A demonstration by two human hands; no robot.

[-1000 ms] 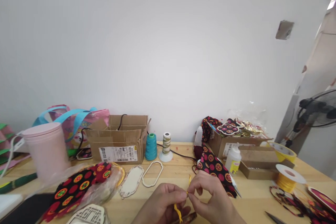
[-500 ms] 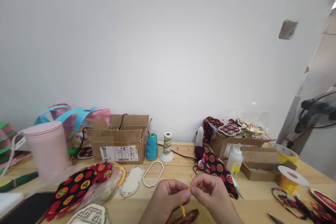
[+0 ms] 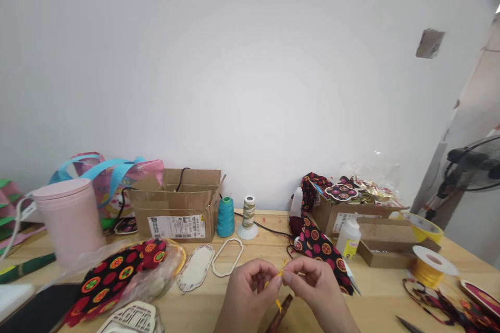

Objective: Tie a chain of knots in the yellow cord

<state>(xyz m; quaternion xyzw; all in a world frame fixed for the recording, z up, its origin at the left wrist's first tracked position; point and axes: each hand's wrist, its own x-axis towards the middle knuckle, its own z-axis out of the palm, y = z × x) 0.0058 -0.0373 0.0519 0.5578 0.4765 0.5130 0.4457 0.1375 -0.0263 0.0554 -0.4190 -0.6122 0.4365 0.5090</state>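
Near the front of the wooden table, my left hand (image 3: 253,291) and my right hand (image 3: 308,283) meet fingertip to fingertip. Both pinch a thin yellow cord (image 3: 278,304), whose short ends stick up between the fingers. The cord runs down to a dark reddish-brown piece (image 3: 279,317) hanging or lying below the hands; its kind is not clear, and my hands partly cover it. Beyond my left hand lie a pale oblong frame (image 3: 228,257) and a pale oblong plaque (image 3: 196,268). Patterned black-and-red cloth (image 3: 322,247) spreads behind my right hand.
Behind stand a cardboard box (image 3: 175,216), a teal thread cone (image 3: 225,218) and a glue bottle (image 3: 349,239). A spool of yellow cord (image 3: 432,268) and a dark pointed tool tip (image 3: 408,324) are at right. Left are a pink canister (image 3: 70,223) and bagged patterned cloth (image 3: 117,276).
The dark reddish-brown piece has swung to a steeper angle beneath my hands. My left hand has shifted slightly right and up, and both hands still pinch the cord.
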